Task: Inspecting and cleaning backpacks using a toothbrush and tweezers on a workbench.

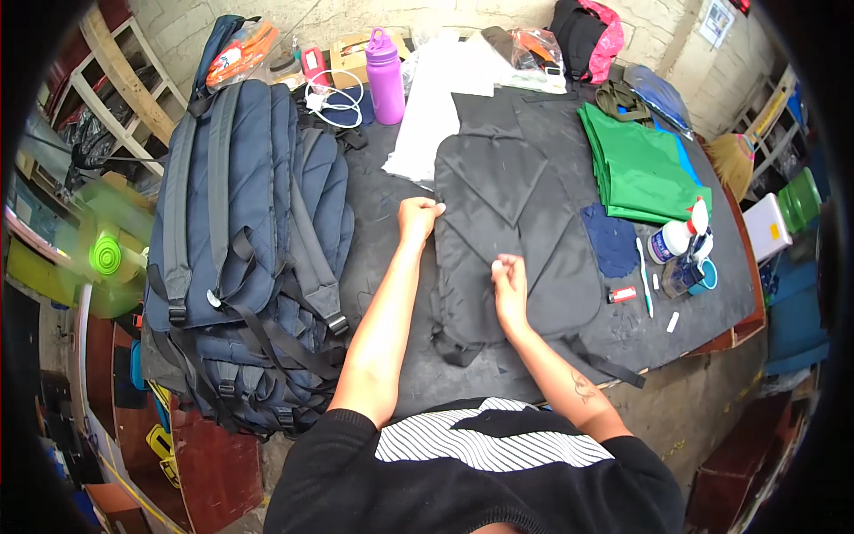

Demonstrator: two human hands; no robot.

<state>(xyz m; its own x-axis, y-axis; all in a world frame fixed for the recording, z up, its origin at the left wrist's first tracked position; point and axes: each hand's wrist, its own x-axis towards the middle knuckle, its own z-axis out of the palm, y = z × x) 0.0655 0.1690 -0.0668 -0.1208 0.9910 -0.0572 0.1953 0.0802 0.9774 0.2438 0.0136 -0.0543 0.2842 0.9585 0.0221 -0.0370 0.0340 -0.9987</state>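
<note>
Head view: left, a pile of navy backpacks [236, 200] sits stacked, loose straps dangling. Slump risk if one of those straps gets snagged by the left arm. Purple bottle [386, 84] stands upright at the back of the desk [378, 231]; a hard tug on the white sheet [425, 125] near it could tip it. Left hand [418, 221] has its fingers closed at the left edge of the black bag [507, 200]; can't tell if cloth is pinched. The bag lies flat mid-desk, so a one-sided pull would likely skew or wrinkle it. Right hand [510, 292] is over it, fingers half-curled; can't tell if they hold anything. Bag's lower-right strap [605, 361] reaches the front edge, could catch on clothing. Further right, red lighter [622, 295], then spray bottle [671, 241] and blue cup [705, 279] crowded together: an elbow sweep could knock them, maybe spilling onto the green cloth [642, 173].
</note>
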